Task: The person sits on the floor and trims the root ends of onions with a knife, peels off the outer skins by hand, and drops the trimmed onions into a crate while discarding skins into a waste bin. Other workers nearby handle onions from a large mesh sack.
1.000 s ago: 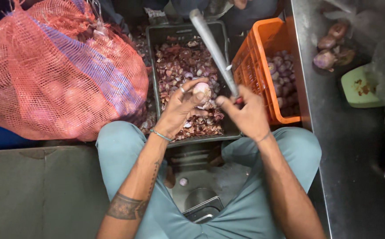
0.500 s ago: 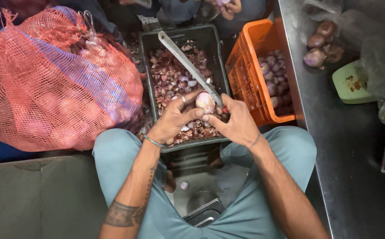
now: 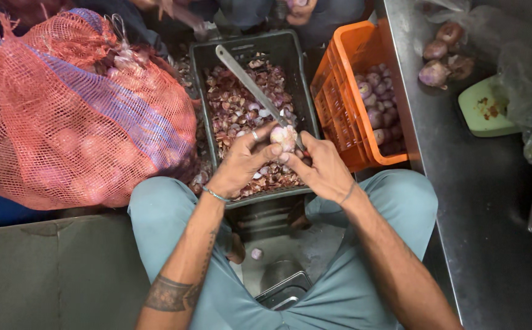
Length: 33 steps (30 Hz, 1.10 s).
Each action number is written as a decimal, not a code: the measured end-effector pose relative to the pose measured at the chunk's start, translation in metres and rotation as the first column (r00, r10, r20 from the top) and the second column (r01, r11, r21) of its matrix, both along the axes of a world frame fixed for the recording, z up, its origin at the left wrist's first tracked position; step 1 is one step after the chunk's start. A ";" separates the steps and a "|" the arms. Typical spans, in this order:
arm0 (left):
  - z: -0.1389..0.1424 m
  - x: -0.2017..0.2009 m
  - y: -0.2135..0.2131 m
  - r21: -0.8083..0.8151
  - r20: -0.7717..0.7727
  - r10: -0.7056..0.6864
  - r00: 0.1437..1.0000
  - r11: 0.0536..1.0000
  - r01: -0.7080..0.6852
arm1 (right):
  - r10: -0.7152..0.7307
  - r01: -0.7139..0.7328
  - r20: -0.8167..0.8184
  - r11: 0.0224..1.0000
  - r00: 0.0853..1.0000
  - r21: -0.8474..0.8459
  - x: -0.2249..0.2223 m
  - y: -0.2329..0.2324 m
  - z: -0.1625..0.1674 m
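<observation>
left hand [image 3: 241,162]: fingers grip onion [image 3: 283,138]
right hand [image 3: 321,171]: fingers grip knife [image 3: 251,88]
black crate [image 3: 202,79], centre: peels
orange crate [image 3: 339,91], right: peeled onions
net sack [image 3: 76,116], left: onions

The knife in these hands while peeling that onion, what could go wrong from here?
The right hand works a long knife against a small onion pinched in the left hand, so a slip could cut the left fingers. The onion might also drop among the skins in the black crate, and the long blade points toward people opposite.

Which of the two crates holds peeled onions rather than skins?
The orange crate, right of the dark crate; whole peeled onions lie inside, while the dark one holds loose skins.
</observation>
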<state>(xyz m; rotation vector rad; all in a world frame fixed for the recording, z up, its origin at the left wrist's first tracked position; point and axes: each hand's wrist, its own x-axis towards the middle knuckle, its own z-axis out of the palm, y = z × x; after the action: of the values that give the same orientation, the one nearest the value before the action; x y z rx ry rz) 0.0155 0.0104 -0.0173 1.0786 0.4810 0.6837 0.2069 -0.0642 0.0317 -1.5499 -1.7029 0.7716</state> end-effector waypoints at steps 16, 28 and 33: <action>-0.004 -0.042 0.006 -0.135 -0.028 0.093 0.995 0.986 -0.096 | 0.052 -0.023 -0.306 0.995 0.951 0.096 -0.024 0.011 -0.058; -0.020 -0.009 0.002 -0.254 0.080 0.270 0.959 0.936 -0.243 | -0.358 0.364 -0.218 0.931 0.908 -0.016 -0.021 0.016 -0.046; -0.018 0.001 0.002 -0.325 0.215 0.274 0.937 0.925 -0.196 | -0.326 0.337 -0.246 0.941 0.913 0.003 -0.012 0.011 -0.032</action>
<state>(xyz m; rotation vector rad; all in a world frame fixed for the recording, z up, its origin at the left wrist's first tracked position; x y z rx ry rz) 0.0165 0.0122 -0.0354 0.6383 0.4769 0.9196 0.1948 -0.0533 0.0002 -1.5874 -1.2297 0.7057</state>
